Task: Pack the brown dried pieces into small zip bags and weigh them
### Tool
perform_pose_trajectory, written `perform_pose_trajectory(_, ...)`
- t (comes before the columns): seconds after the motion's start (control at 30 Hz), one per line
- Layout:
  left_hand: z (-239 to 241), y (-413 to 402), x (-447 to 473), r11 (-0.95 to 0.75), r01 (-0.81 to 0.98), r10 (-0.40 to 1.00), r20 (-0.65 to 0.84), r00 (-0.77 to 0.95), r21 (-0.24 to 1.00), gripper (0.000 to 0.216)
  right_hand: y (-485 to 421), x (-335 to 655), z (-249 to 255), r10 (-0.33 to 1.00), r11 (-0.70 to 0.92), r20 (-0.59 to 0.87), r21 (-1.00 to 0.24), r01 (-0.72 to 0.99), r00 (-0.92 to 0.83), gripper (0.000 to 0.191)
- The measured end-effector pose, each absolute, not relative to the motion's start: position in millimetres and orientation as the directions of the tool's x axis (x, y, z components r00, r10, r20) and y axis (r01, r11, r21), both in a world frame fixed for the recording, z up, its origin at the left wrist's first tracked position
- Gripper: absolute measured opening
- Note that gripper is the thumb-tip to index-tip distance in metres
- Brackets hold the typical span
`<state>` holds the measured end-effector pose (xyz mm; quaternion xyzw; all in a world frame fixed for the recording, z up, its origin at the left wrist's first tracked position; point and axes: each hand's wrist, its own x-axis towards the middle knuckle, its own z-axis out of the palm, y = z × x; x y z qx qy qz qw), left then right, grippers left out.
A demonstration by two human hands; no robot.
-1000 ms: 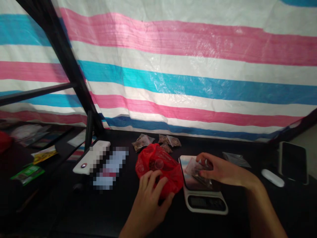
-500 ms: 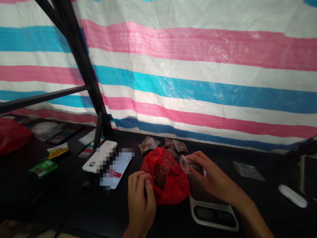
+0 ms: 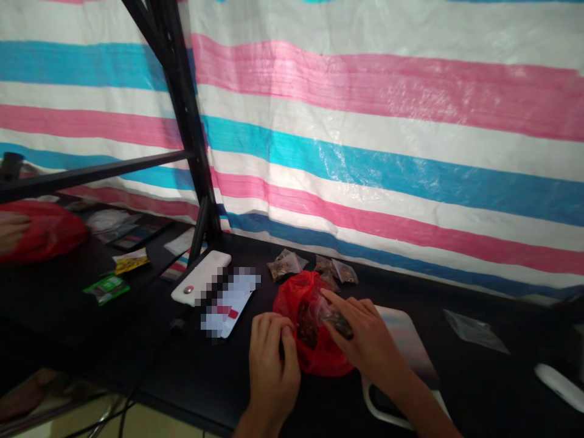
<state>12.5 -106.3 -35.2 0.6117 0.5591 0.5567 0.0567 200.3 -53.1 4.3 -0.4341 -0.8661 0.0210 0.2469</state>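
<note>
A red plastic bag [image 3: 328, 363] stands open on the black table with brown, crumbly dried bits inside. My left hand [image 3: 274, 359] is closed on the near left edge of this bag. My right hand [image 3: 365, 340] pinches a small clear plastic bag [image 3: 340, 323], partly filled with dark brown bits, tilted at the red bag's mouth. Under and beyond my right forearm lies a kitchen scale [image 3: 406, 334] with a white rim, its display mostly covered by the arm. Several small filled clear bags [image 3: 287, 264] lie behind the red bag.
Left of my hands lie a white device [image 3: 201, 280] and a lit phone [image 3: 235, 304]. An empty-looking clear bag [image 3: 474, 330] and a white case [image 3: 560, 386] are at right. Farther left, another person's hand [image 3: 11, 232] touches a second red bag [image 3: 55, 234], near green [image 3: 107, 288] and yellow [image 3: 131, 261] packets.
My right hand has carried the small clear bag left, from above the scale to the red bag's mouth. My left hand stays on the red bag. Another person's hand has appeared far left.
</note>
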Motion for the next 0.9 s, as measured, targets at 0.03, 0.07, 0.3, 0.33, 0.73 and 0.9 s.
perform_pose_trajectory(0.03,-35.0,-106.5,12.8,-0.373,0.615,0.751,0.616,-0.24,0.695,0.025,-53.3,200.5,4.3,0.762,0.624,0.411,-0.26,0.737,-0.5,0.049)
perform_pose_trajectory(0.07,-35.2,-106.8,13.0,-0.376,0.61,0.753,0.614,-0.238,0.697,0.025,-53.7,200.6,4.4,0.762,0.626,0.409,-0.267,0.733,-0.502,0.05)
perform_pose_trajectory(0.3,-40.9,-106.6,12.1,-0.362,0.592,0.772,0.588,-0.242,0.72,0.025,-56.6,202.4,7.2,0.75,0.651,0.375,-0.272,0.709,-0.544,0.054)
perform_pose_trajectory(0.33,-41.7,-106.1,11.8,-0.362,0.593,0.774,0.586,-0.239,0.719,0.025,-56.4,202.6,8.1,0.757,0.643,0.371,-0.277,0.714,-0.538,0.049)
perform_pose_trajectory(0.73,-39.8,-106.6,11.2,-0.336,0.61,0.773,0.58,-0.258,0.718,0.027,-60.3,201.4,8.9,0.757,0.638,0.398,-0.273,0.72,-0.519,0.045)
perform_pose_trajectory(0.9,-40.9,-104.9,10.2,-0.338,0.613,0.779,0.578,-0.243,0.714,0.026,-55.2,209.1,12.6,0.822,0.565,0.353,-0.4,0.722,-0.448,0.039)
